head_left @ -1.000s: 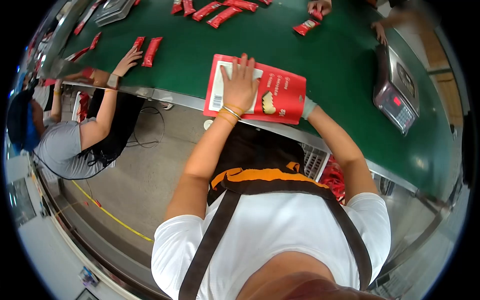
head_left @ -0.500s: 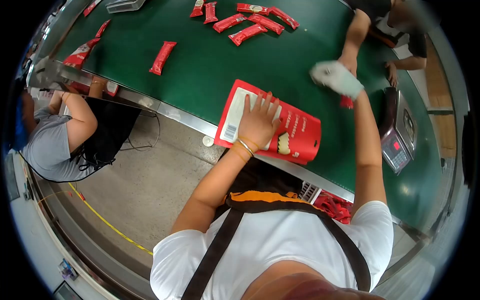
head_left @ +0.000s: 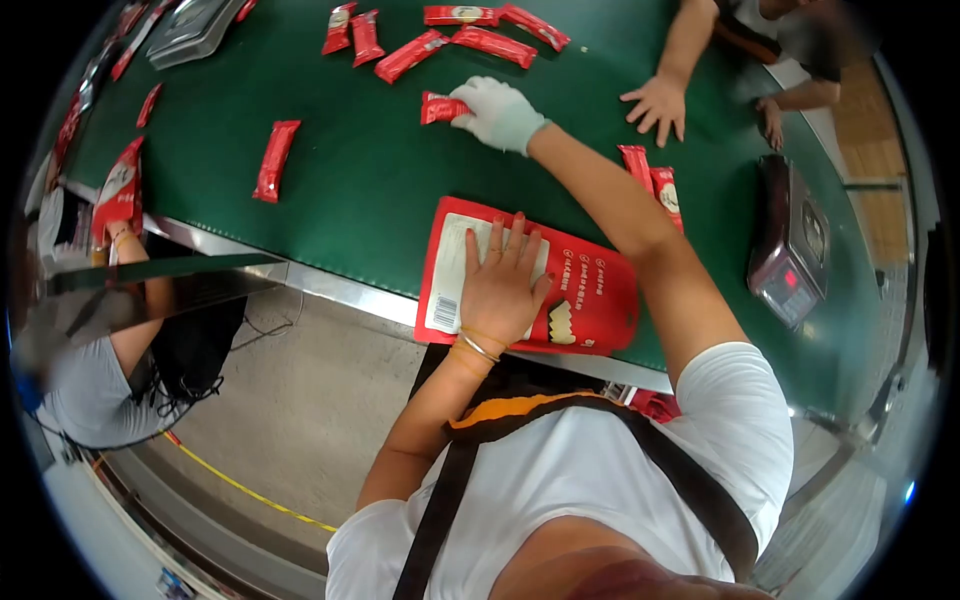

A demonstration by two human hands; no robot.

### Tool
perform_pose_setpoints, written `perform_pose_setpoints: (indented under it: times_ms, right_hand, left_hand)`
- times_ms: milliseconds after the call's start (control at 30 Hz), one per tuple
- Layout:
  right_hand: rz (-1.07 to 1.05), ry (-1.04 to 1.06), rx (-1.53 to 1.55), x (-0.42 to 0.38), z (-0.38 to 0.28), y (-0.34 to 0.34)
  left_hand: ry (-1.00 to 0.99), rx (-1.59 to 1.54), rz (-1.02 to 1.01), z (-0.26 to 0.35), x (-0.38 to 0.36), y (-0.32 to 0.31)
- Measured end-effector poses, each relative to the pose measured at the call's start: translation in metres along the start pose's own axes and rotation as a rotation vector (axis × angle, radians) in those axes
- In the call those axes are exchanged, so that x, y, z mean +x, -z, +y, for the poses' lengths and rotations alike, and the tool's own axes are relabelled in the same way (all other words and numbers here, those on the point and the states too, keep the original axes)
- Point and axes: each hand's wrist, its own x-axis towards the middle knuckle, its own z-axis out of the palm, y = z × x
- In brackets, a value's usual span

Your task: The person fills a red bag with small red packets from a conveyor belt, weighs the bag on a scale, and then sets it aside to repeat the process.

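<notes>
My left hand (head_left: 503, 285) lies flat with fingers spread on a large red pouch (head_left: 590, 290) near the table's front edge. The pouch has a white label with a barcode. My right hand (head_left: 497, 113), in a white glove, grips a small red packet (head_left: 440, 108) over the green table, below several loose red packets (head_left: 494, 46). Two more small packets (head_left: 667, 194) lie beside my right forearm, and a single one (head_left: 277, 161) lies left of the pouch.
A scale (head_left: 792, 245) with a red display stands at the right. Another person's open hand (head_left: 658, 105) rests on the green table (head_left: 370, 200) at the upper right. A co-worker at the left holds a red pouch (head_left: 122, 190). A metal tray (head_left: 190, 30) sits at the upper left.
My gloved right hand has swung left across the table and now grips a packet there. Two packets now show where it was. The camera view has shifted a little.
</notes>
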Motion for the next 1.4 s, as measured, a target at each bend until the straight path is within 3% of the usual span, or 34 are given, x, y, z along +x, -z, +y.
perform_pose_setpoints:
  times_ms: [67,133,200,300,367,433,467,567,667,733,867,967,1067,1133,1200,1267,1300,1333,1400]
  right_hand:
    - [0.130,-0.109,0.112,-0.043,-0.010,0.011]
    - [0.132,-0.223,0.062,-0.075,-0.006,0.019]
    - [0.085,-0.499,0.010,-0.102,0.006,0.016]
    - [0.431,-0.179,0.058,-0.143,0.027,0.050]
    - [0.550,-0.414,-0.086,-0.185,0.039,0.077]
    - [0.361,-0.774,-0.116,-0.243,0.056,0.075]
    - [0.294,-0.812,-0.037,-0.277,0.080,0.051]
    - [0.255,-0.767,-0.047,-0.309,0.080,0.044]
    - [0.432,-0.811,-0.082,-0.298,0.082,0.049]
    - [0.622,-0.661,0.007,-0.279,0.077,0.058]
    - [0.198,-0.740,-0.056,-0.248,0.042,0.059]
    - [0.268,-0.683,0.005,-0.260,0.062,0.058]
    - [0.506,-0.795,-0.262,-0.311,0.107,0.106]
    - [0.482,-1.099,-0.334,-0.356,0.139,0.172]
    - [0.805,-1.029,-0.667,-0.421,0.204,0.185]
    - [0.586,-1.246,-0.425,-0.462,0.234,0.205]
    - [0.499,-1.199,-0.456,-0.470,0.240,0.215]
    - [0.602,-0.948,-0.715,-0.470,0.235,0.221]
    - [0.793,-0.877,-0.707,-0.445,0.197,0.219]
  left_hand:
    - [-0.015,-0.012,-0.040,0.002,0.001,0.003]
    - [-0.016,0.067,-0.010,0.002,0.001,0.002]
    - [-0.038,0.070,-0.017,0.003,-0.001,-0.001]
    - [-0.049,0.126,0.013,0.002,-0.001,-0.001]
    - [-0.052,0.140,0.024,0.002,-0.001,-0.002]
    - [-0.054,0.154,0.046,0.001,-0.001,-0.005]
    - [-0.056,0.157,0.055,0.001,0.000,-0.005]
    - [-0.053,0.214,0.031,0.001,-0.001,-0.008]
    - [-0.060,0.243,0.039,0.000,0.000,-0.011]
    - [-0.065,0.242,0.029,0.001,-0.001,-0.012]
    - [-0.040,0.211,0.014,0.000,0.002,-0.014]
    - [-0.061,0.216,-0.007,0.001,0.004,-0.013]
    - [-0.076,0.238,-0.033,0.003,0.003,-0.010]
    - [-0.054,0.244,-0.038,0.005,0.004,-0.009]
    - [-0.060,0.263,-0.035,0.005,0.004,-0.009]
    - [-0.049,0.262,-0.050,0.006,0.004,-0.009]
    - [-0.053,0.257,-0.049,0.005,0.003,-0.009]
    - [-0.067,0.258,-0.049,0.004,0.004,-0.011]
    - [-0.052,0.282,-0.051,0.002,0.004,-0.013]
